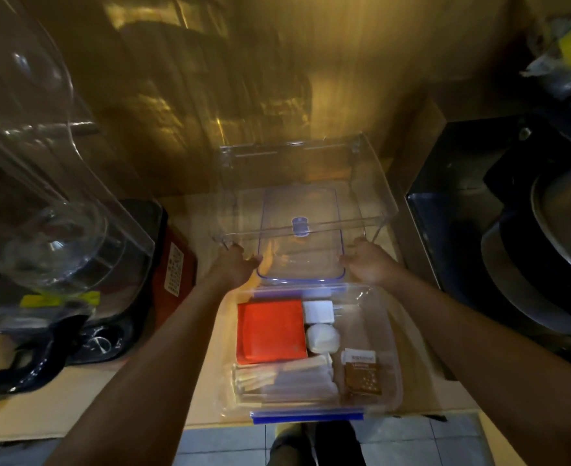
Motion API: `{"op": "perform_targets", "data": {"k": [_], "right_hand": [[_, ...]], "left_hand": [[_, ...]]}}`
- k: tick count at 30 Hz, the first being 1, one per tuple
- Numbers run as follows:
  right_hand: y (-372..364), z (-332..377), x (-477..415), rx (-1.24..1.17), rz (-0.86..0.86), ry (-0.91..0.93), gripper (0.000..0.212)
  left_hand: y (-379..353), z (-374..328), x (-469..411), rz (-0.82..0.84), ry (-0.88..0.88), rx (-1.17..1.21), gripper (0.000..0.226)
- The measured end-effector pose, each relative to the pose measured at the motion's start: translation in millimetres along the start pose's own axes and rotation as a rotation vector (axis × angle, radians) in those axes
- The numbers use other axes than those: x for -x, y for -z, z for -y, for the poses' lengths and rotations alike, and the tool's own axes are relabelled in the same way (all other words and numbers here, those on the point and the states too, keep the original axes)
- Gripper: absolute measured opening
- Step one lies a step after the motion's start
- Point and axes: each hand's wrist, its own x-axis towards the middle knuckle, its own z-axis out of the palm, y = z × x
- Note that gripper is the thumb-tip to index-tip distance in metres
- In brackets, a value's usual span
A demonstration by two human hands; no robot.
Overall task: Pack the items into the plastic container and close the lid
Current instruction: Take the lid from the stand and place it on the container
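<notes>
A clear plastic container [390,334] stands open at the near edge of the tan counter, with a blue latch [307,417] on its front. Inside lie a flat orange case [270,331], a white charger plug [317,311], a white round item [322,338], several wrapped wooden sticks [284,378] and a brown sachet [362,378]. Just beyond it lies the clear, blue-rimmed lid [301,260]. My left hand [233,265] grips the lid's left edge. My right hand [366,264] grips its right edge.
A large clear acrylic case [375,183] with a blue knob [300,227] stands over the lid's far part. A clear domed cover [35,183], a black appliance [85,338] and a red box [176,267] crowd the left. Stacked metal pots [553,264] fill the right. Tiled floor [223,442] lies below.
</notes>
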Motion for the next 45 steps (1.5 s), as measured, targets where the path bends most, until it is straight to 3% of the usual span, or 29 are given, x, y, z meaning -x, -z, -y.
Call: {"op": "perform_targets", "data": {"k": [2, 5, 10, 12, 13, 16, 19, 23, 31, 37, 41, 45], "right_hand": [[-2, 3, -2, -0.064, 0.024, -0.015, 0.013], [-6, 7, -3, -0.152, 0.059, -0.021, 0.022], [-5, 6, -5, -0.295, -0.042, -0.096, 0.035], [-1, 8, -4, -0.347, -0.072, -0.083, 0.027], [0, 9, -3, -0.403, -0.083, -0.073, 0.017], [4, 9, 0, -0.642, -0.083, -0.094, 0.022], [6, 7, 7, -0.914, -0.039, -0.138, 0.008], [10, 5, 19, -1.124, -0.040, -0.138, 0.013], [22, -6, 45, -1.199, -0.041, -0.103, 0.017], [33, -25, 69, -1.169, 0.001, -0.102, 0.033], [33, -29, 77, -1.347, -0.065, -0.112, 0.021], [21, -30, 82, -1.369, -0.115, -0.122, 0.016]], "left_hand": [[-4, 1, -5, 0.085, 0.035, 0.151, 0.053], [-6, 0, -8, 0.136, 0.041, 0.363, 0.021], [-2, 5, -7, 0.090, 0.026, 0.555, 0.018], [0, 9, -4, 0.113, 0.008, 0.643, 0.015], [1, 10, -2, 0.115, -0.003, 0.671, 0.014], [7, 12, 6, 0.125, -0.009, 0.739, 0.020], [10, 12, 20, 0.215, -0.037, 0.797, 0.030], [14, 5, 37, 0.267, -0.032, 0.918, 0.021], [28, -9, 40, 0.509, 0.137, 1.300, 0.019], [13, -17, 46, 0.468, 0.220, 1.304, 0.021], [0, -20, 64, 0.519, 0.216, 1.407, 0.007], [-21, -28, 92, 0.476, 0.211, 1.505, 0.009]]}}
